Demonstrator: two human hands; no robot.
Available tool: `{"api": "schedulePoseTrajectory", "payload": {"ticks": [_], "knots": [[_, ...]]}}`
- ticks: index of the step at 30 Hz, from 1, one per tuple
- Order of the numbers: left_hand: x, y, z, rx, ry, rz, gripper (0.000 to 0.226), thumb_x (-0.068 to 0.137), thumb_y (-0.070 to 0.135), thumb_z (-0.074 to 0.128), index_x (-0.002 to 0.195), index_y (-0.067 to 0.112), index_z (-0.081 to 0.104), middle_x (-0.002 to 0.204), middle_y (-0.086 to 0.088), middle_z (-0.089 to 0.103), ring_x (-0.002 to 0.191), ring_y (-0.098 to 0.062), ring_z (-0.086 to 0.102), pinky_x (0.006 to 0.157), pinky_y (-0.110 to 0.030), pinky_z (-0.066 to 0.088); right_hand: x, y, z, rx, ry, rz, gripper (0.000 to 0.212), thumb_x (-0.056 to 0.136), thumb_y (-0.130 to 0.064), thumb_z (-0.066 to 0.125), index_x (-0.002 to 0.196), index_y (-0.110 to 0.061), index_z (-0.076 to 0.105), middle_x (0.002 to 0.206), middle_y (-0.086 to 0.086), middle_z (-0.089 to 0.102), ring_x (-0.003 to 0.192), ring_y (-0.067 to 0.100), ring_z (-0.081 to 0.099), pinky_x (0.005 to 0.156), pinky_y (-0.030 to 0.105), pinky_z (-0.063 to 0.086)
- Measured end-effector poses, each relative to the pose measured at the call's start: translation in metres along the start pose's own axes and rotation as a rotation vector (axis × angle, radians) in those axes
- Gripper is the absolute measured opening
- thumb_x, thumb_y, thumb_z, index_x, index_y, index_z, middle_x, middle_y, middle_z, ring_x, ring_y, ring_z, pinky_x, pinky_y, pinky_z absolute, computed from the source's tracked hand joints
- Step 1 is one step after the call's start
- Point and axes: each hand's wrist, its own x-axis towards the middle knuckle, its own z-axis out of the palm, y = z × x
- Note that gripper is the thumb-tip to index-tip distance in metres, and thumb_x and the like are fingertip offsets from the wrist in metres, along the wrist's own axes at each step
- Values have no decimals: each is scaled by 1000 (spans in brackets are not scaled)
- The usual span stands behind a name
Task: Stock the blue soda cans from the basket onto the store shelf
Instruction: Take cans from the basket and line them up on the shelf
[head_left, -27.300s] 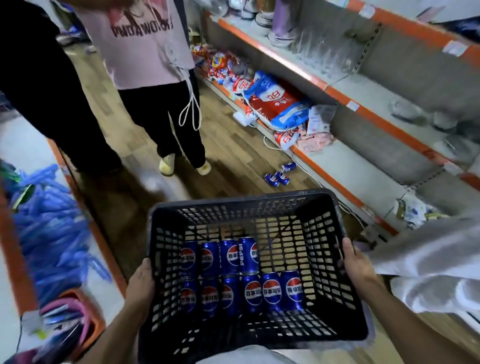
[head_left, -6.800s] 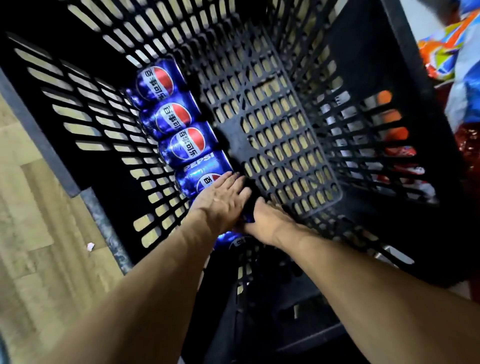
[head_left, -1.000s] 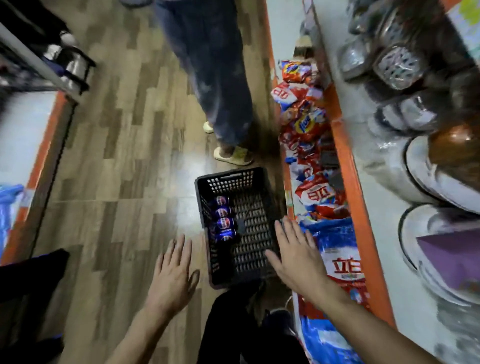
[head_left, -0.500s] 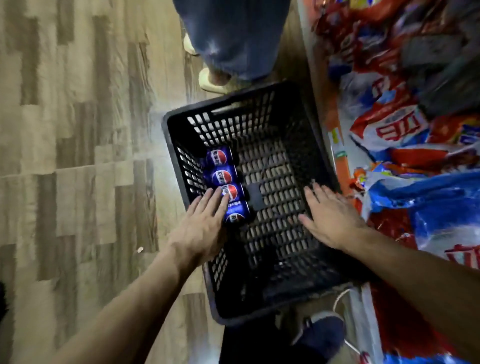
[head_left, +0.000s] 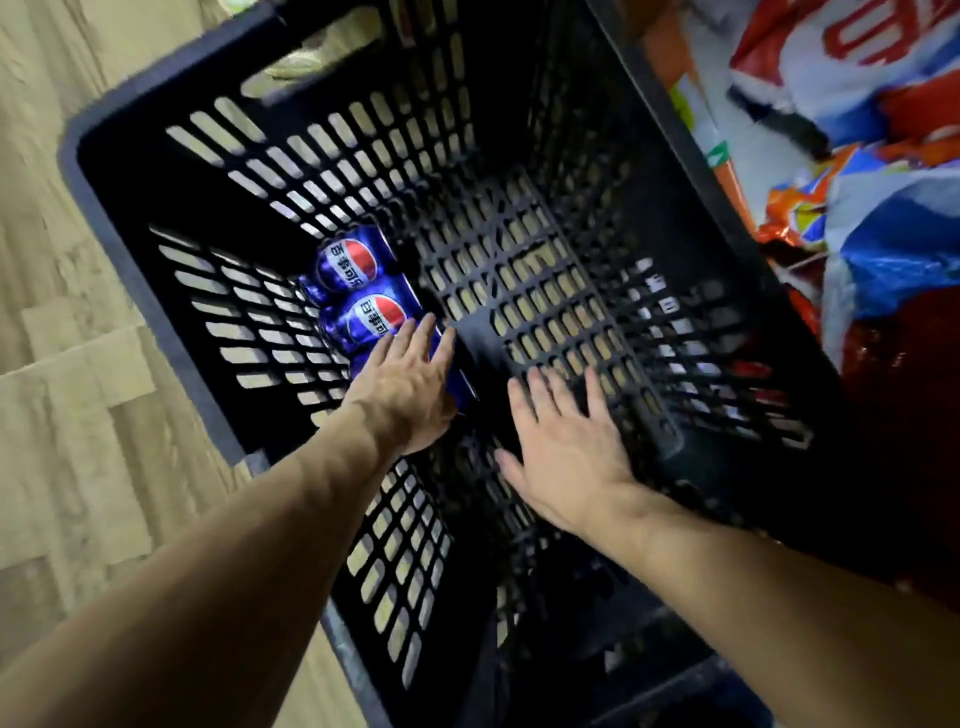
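A black slotted plastic basket (head_left: 156, 291) stands on the floor and fills most of the head view. Blue soda cans (head_left: 349, 266) lie on their sides in a row along its left wall; two show fully and my left hand covers the nearer ones. My left hand (head_left: 410, 387) reaches down inside the basket, fingers spread flat over a blue can (head_left: 460, 382), and I cannot see it gripping. My right hand (head_left: 563, 444) hovers open, fingers apart, over the bare basket bottom to the right of the cans. The shelf's can spot is out of view.
Wood-pattern floor (head_left: 62, 364) runs along the basket's left side. Right of the basket lies the low shelf edge with piled red, white and blue bags (head_left: 883, 208). A shoe of another person (head_left: 306, 62) shows through the basket's far wall.
The view has dropped closer into the basket. Both hands have gone deeper inside; my left hand now lies over the nearer cans and my right hand has shifted left towards them.
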Motion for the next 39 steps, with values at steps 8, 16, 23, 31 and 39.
{"api": "schedulePoseTrajectory", "payload": {"ticks": [8,16,23,31,39], "knots": [[47,-12,16,85,-28,40,71,94,43,40,150,28,0,159,-9,-8,146,-31,-1,117,-41,12,60,-32,54,265,39,90,74,94,-54,39,149,-8,18,155,15,26,143,28,23,113,45,20],[59,-21,26,109,139,60,51,86,37,51,129,16,35,133,-16,36,122,-32,32,100,-39,31,81,-62,67,1119,42,391,71,75,-64,61,121,-15,39,131,22,42,116,40,47,83,38,41],[58,-22,20,12,136,29,62,75,25,66,124,5,32,127,-14,39,118,-28,35,99,-32,32,85,-92,58,1673,265,586,96,45,-61,68,124,-16,41,106,3,53,89,14,54,62,4,40],[63,-26,25,-378,170,21,69,68,11,73,125,2,36,124,-17,42,114,-31,42,99,-42,39,97,-102,62,1974,439,891,75,53,-12,89,112,-13,44,116,12,54,99,24,59,84,30,54],[53,-28,28,-925,110,-124,67,52,22,82,112,24,51,115,-4,57,103,-16,54,87,-25,51,100,-98,66,2055,455,867,75,40,-19,83,110,-12,57,105,12,68,90,24,66,79,35,58]]}}
